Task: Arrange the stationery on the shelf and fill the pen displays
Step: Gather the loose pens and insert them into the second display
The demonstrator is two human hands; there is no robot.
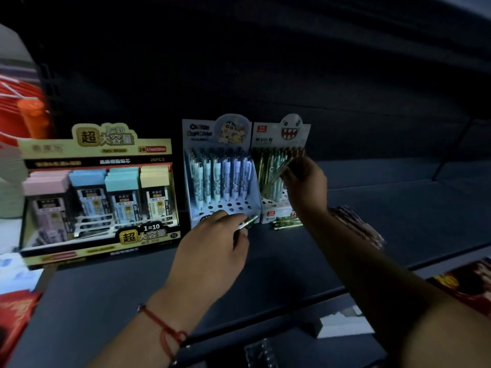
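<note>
While the left hand (pixel 212 251) pinches one green pen (pixel 248 223), its tip juts beyond the grip.

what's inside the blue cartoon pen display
The blue cartoon pen display holds rows of upright blue and white pens at the back; its front holes are empty. Their tips are hidden in the holes.

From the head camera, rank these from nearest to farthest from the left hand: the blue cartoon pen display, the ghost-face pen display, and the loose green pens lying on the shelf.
From the left hand:
1. Blue cartoon pen display, directly behind the fingers.
2. Loose green pens, on the shelf to the right.
3. Ghost-face pen display, farther right and back, at the right hand.
</note>
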